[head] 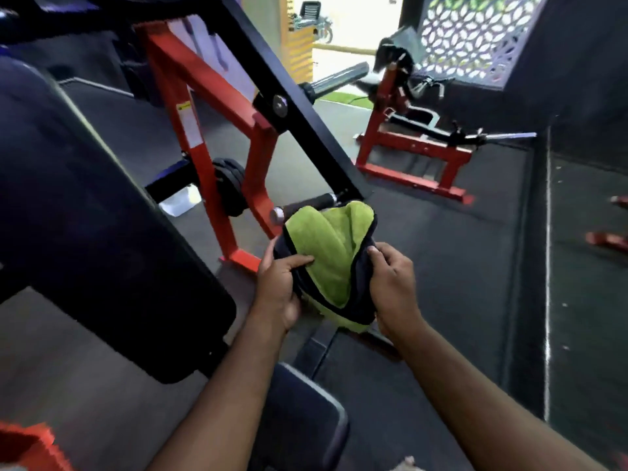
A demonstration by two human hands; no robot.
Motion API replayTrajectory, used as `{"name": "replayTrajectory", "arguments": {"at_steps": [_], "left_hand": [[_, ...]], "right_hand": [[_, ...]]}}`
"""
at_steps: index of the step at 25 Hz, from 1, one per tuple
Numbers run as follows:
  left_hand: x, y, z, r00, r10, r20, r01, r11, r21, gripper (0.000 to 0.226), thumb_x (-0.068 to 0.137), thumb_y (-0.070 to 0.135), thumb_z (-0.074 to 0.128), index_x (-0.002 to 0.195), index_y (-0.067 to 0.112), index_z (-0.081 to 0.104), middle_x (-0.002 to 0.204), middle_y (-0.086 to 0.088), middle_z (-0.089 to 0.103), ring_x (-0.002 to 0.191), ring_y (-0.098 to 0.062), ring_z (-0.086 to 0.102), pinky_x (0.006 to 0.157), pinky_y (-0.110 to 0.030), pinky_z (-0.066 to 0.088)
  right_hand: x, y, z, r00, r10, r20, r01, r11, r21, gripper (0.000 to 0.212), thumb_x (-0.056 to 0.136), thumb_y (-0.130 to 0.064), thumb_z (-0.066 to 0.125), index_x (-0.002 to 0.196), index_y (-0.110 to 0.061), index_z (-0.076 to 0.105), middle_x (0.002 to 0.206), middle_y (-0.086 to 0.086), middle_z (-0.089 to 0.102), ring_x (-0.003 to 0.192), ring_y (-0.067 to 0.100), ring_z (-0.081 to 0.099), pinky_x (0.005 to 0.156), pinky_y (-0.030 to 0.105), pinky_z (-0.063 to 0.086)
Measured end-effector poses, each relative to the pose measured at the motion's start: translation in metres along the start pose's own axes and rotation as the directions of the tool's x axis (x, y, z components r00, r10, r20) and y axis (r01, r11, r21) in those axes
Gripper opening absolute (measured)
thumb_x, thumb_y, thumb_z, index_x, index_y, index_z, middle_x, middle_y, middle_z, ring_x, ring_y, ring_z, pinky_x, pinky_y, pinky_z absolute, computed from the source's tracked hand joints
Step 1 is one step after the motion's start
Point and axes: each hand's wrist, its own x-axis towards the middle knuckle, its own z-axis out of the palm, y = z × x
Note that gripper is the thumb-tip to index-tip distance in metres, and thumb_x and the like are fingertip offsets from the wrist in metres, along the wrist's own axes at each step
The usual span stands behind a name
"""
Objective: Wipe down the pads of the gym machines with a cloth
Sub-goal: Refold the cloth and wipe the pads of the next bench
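A green cloth (331, 246) with a dark blue edge is bunched up in the middle of the view, held in the air by both hands. My left hand (280, 285) grips its left side, thumb pressed on the green face. My right hand (394, 283) pinches the dark edge on its right side. A long black back pad (88, 226) of a gym machine slants across the left. A smaller dark seat pad (302, 419) lies under my left forearm.
The machine's red frame (204, 130) and black lever arm (299, 110) rise behind the cloth, with a handle grip (307, 203) just above it. Another red machine (414, 154) stands at the back right. Dark rubber flooring (441, 266) spreads to the right.
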Motion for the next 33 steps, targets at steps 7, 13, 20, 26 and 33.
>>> {"name": "replayTrajectory", "arguments": {"at_steps": [7,13,20,26,33], "left_hand": [[0.002,-0.094,0.116,0.927,-0.271,0.258,0.252,0.962,0.105,0.042,0.089,0.002,0.061,0.130,0.007,0.057,0.117,-0.020,0.070,0.102,-0.035,0.070,0.074,-0.040,0.059],[0.008,-0.164,0.226,0.959,-0.189,0.213,0.133,0.959,0.251,0.019,0.087,0.008,0.070,0.102,0.019,0.067,0.090,0.000,0.076,0.086,-0.023,0.071,0.064,-0.029,0.058],[0.068,-0.272,0.350,0.950,0.266,0.162,-0.311,0.778,0.546,0.037,0.071,0.014,0.082,0.084,0.045,0.066,0.120,0.000,0.041,0.113,-0.015,0.051,0.103,-0.031,0.046],[0.120,-0.319,0.401,0.939,0.255,-0.231,0.013,0.644,0.765,0.052,0.068,0.012,0.072,0.116,0.022,0.055,0.132,-0.009,0.038,0.118,-0.028,0.046,0.097,-0.043,0.047],[0.224,-0.355,0.489,0.851,-0.233,0.470,-0.171,0.725,0.668,0.069,0.063,0.027,0.087,0.124,0.022,0.057,0.117,-0.001,0.069,0.108,-0.015,0.065,0.083,-0.023,0.053]], "right_hand": [[0.010,-0.016,-0.132,0.972,0.127,-0.198,-0.126,0.992,0.014,0.051,0.069,-0.057,0.075,0.095,-0.015,0.065,0.090,0.002,0.072,0.082,0.015,0.068,0.073,0.037,0.057],[0.048,-0.015,-0.248,0.906,0.112,-0.409,-0.170,0.980,-0.108,0.009,0.088,-0.016,0.061,0.082,-0.011,0.065,0.076,0.000,0.068,0.071,0.013,0.064,0.066,0.026,0.053],[0.171,0.010,-0.389,0.924,0.061,-0.377,-0.140,0.972,-0.188,0.020,0.098,-0.025,0.057,0.106,-0.011,0.069,0.105,0.006,0.071,0.101,0.020,0.065,0.093,0.035,0.050],[0.297,0.008,-0.435,0.938,0.200,-0.282,-0.227,0.972,-0.065,0.036,0.091,-0.046,0.058,0.104,-0.013,0.065,0.108,0.003,0.070,0.101,0.018,0.066,0.096,0.039,0.051],[0.450,0.032,-0.422,0.972,0.234,-0.026,-0.235,0.966,-0.108,0.027,0.094,-0.035,0.056,0.091,-0.011,0.068,0.091,0.013,0.074,0.077,0.023,0.068,0.076,0.045,0.055]]}}
